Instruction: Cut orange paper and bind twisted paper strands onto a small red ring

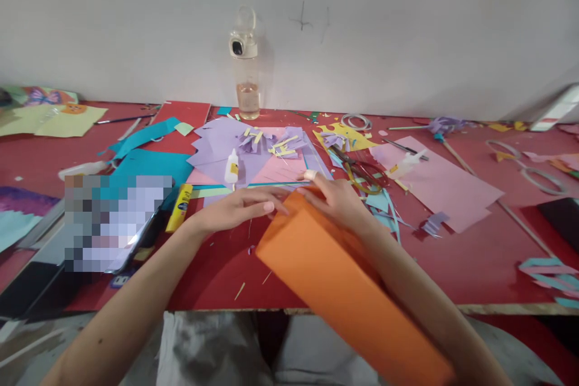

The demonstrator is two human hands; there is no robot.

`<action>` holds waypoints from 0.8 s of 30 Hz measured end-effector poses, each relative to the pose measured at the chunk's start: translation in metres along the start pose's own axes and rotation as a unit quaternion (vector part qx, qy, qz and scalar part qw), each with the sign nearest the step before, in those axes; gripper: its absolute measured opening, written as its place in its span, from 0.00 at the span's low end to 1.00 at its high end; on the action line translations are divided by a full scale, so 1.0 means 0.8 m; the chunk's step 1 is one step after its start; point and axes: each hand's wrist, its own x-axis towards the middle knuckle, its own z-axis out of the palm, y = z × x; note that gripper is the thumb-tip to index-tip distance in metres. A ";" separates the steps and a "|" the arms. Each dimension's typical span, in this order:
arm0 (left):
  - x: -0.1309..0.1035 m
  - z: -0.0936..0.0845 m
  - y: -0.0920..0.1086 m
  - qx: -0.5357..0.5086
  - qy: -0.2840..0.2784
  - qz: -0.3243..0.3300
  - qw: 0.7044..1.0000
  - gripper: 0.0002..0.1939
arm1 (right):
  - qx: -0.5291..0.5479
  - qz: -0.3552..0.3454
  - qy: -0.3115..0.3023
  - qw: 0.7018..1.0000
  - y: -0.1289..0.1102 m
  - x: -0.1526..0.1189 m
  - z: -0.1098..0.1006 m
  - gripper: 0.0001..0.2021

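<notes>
A large orange paper, bent along its length, slants from the middle of the red table over its front edge. My left hand is at the paper's far left corner, its fingers stretched out and the fingertips touching the sheet. Across the far right edge lies my right hand, fingers spread, with a pale wrap on one finger. Its underside and what lies beneath it are hidden. Just beyond my hands are a white glue bottle and purple sheets.
A water bottle stands by the wall. Scissors and pink sheets lie to the right. On the left are a yellow glue stick, teal paper and a pixelated phone. The table's front edge crosses below.
</notes>
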 end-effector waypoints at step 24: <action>0.001 -0.006 -0.030 0.407 0.096 -0.013 0.908 0.12 | -0.092 -0.069 -0.071 0.991 0.008 -0.001 0.021 0.20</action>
